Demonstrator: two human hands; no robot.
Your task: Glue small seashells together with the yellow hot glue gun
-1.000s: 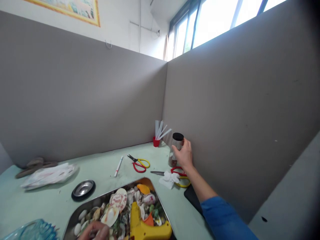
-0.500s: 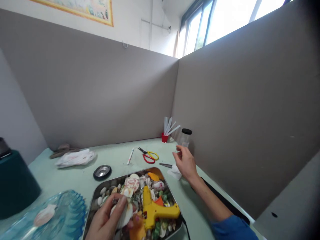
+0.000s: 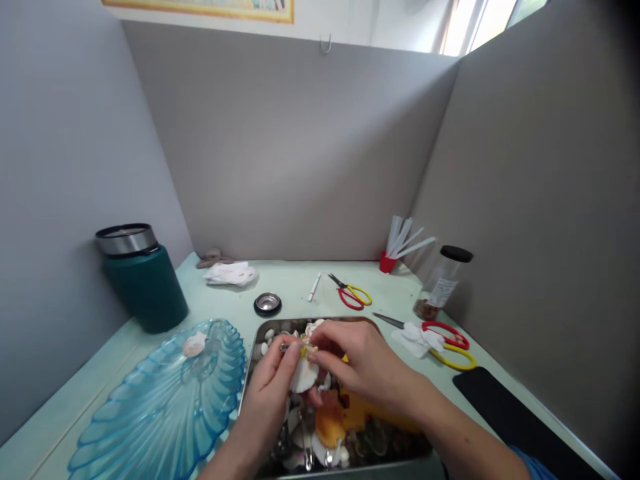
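White scallop shell (image 3: 304, 375), held just above the metal tray (image 3: 253, 347), pinched at its upper edge between both hands. Left hand (image 3: 273, 380) closed on the left side of the shell, fingers curled around the rim. Right hand (image 3: 357, 363) closed too, fingertips pinching something small and yellowish at the shell's top; too small to make out. Probably light, stiff and brittle, smooth enough to slip; best gripped by the rim near the hinge, gently, with no squeezing across the thin fan. Below, in the tray, a heap of mixed shells, one orange shell (image 3: 330, 427) nearest. Left of the tray, touching or just beside it, a blue shell-shaped glass dish (image 3: 160, 407) with one pale shell (image 3: 194, 344) lying in it. Farther left, a dark green flask (image 3: 143, 280). On the far desk (image 3: 295, 280), a small round metal lid (image 3: 267, 304), scissors (image 3: 353, 295), a red cup (image 3: 386, 263) of white sticks. To the right, a black-lidded jar (image 3: 443, 283) and larger scissors (image 3: 445, 337) on crumpled tissue.
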